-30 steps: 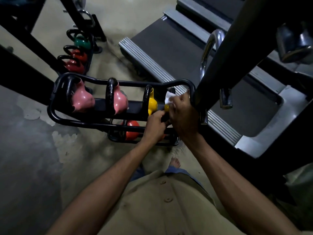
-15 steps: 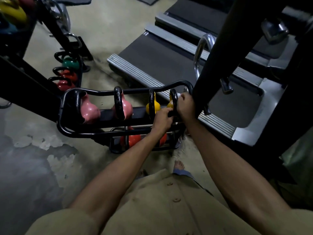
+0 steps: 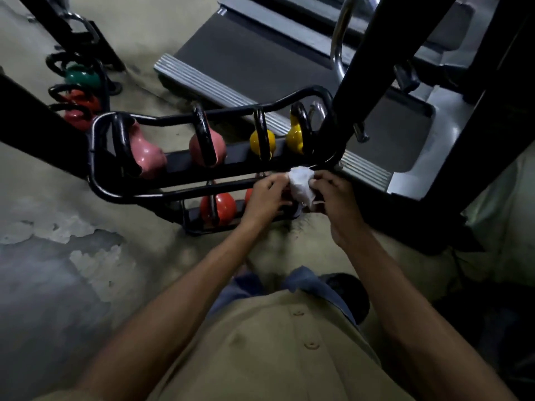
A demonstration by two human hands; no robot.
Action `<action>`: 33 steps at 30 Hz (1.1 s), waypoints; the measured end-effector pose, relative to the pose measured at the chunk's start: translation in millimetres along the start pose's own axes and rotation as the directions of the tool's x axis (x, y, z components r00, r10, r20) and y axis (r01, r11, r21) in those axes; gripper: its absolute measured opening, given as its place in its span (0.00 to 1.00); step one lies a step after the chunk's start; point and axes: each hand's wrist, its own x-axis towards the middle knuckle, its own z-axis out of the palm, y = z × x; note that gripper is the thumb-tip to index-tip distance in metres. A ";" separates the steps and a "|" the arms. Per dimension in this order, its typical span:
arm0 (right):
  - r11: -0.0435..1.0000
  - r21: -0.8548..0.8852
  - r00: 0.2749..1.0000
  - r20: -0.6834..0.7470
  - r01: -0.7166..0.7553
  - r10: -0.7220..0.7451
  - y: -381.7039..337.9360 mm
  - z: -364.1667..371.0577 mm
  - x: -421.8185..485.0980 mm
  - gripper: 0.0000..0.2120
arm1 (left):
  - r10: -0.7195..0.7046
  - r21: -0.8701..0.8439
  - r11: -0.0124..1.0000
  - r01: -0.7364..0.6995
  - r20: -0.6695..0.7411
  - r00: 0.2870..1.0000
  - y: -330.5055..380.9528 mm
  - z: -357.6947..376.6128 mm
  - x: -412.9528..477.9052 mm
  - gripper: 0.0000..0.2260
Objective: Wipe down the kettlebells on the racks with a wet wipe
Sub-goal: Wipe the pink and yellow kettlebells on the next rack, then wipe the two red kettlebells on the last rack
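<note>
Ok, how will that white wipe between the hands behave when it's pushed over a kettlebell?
Probably limp: the wipe is crumpled and sags between the left hand and right hand, so it should drape round curves. Likely light, since pinches alone hold it. It may bunch up when pushed.

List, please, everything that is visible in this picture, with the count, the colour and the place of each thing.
wet wipe: one, white, between both hands, in front of the near rack
near rack: one, black, two shelves, on the floor
pink kettlebells: two, pink, top shelf, left part
yellow kettlebells: two, yellow, top shelf, right part
lower kettlebells: one clear, red, lower shelf; a second seems partly hidden behind the left hand
green kettlebell: one, green, far rack, upper left
far red kettlebells: two, red, same far rack
treadmill: one, grey and black, behind the near rack
left hand: holds the wipe's left edge
right hand: holds the wipe's right side
</note>
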 end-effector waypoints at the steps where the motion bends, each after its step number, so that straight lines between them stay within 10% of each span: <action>1: 0.999 0.022 0.998 0.040 -0.046 0.046 4.6 2.0 -6.7 0.09 | -0.081 -0.072 0.994 0.082 0.014 0.997 -0.5 -7.3 -13.1 0.10; 16: 0.974 -0.220 0.954 0.301 0.060 0.010 102.8 72.9 -64.3 0.05 | -0.095 -0.115 0.991 0.072 -0.211 0.973 -104.1 -90.4 -102.3 0.04; 24: 0.969 -0.019 0.930 0.276 -0.246 0.242 178.5 129.7 -50.9 0.12 | -0.374 -0.476 0.829 0.294 -0.080 0.924 -192.8 -151.0 -93.2 0.07; 33: 0.953 0.061 0.928 0.254 -0.296 0.272 311.2 179.6 6.7 0.10 | -0.388 -0.353 0.871 0.341 -0.070 0.919 -313.1 -192.8 -27.0 0.08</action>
